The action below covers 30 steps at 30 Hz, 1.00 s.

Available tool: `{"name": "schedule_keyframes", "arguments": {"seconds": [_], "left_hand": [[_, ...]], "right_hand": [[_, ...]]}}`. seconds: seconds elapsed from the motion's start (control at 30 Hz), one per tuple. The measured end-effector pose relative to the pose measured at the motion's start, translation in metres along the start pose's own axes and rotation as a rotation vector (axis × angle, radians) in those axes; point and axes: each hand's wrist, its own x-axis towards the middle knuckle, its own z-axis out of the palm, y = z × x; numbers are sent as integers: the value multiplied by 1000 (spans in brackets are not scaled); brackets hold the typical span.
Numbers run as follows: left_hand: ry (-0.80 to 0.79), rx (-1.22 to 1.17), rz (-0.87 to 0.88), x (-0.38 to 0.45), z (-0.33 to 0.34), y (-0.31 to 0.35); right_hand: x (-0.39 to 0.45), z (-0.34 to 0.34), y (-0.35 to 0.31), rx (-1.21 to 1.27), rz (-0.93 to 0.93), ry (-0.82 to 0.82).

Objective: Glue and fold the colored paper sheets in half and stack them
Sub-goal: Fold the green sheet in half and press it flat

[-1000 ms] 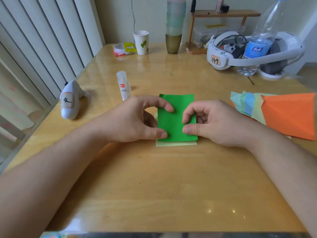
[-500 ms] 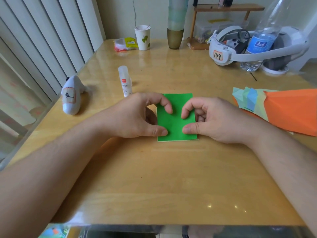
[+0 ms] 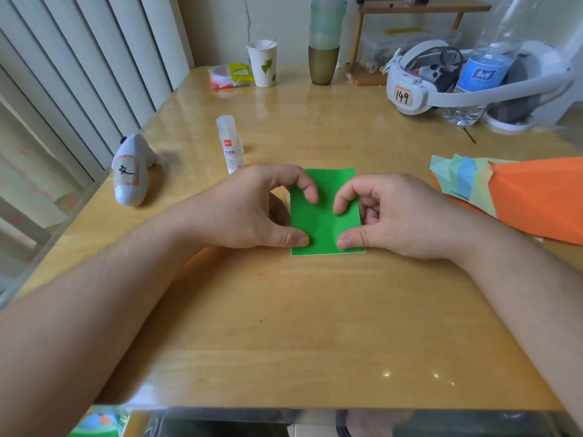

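Note:
A folded green paper sheet (image 3: pixel 326 197) lies flat at the middle of the wooden table (image 3: pixel 299 326). A pale yellow sheet lies under it and shows only as a thin sliver along its left and front edges. My left hand (image 3: pixel 252 209) presses the green sheet's left side with thumb and forefinger. My right hand (image 3: pixel 397 216) presses its right side the same way. A white glue stick (image 3: pixel 227 146) stands upright just beyond my left hand. A loose pile of colored sheets (image 3: pixel 467 179), with a large orange sheet (image 3: pixel 539 200) on top, lies at the right.
A white shark-shaped device (image 3: pixel 131 171) lies at the left table edge. At the back stand a paper cup (image 3: pixel 262 63), a snack packet (image 3: pixel 230 76), a tall vase (image 3: pixel 324 42), a headset marked 149 (image 3: pixel 419 86), a water bottle (image 3: pixel 482 67) and a small wooden shelf (image 3: pixel 422 7).
The green sheet slid toward me until it covers the pale yellow sheet, whose front strip no longer shows. Both hands stayed pressing on it.

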Motion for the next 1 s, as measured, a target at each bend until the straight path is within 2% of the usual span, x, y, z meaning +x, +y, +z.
{"name": "schedule_keyframes", "arguments": {"seconds": [1.0], "left_hand": [[19, 158, 77, 0, 0, 4]], "right_hand": [[0, 1, -6, -86, -10, -6]]}}
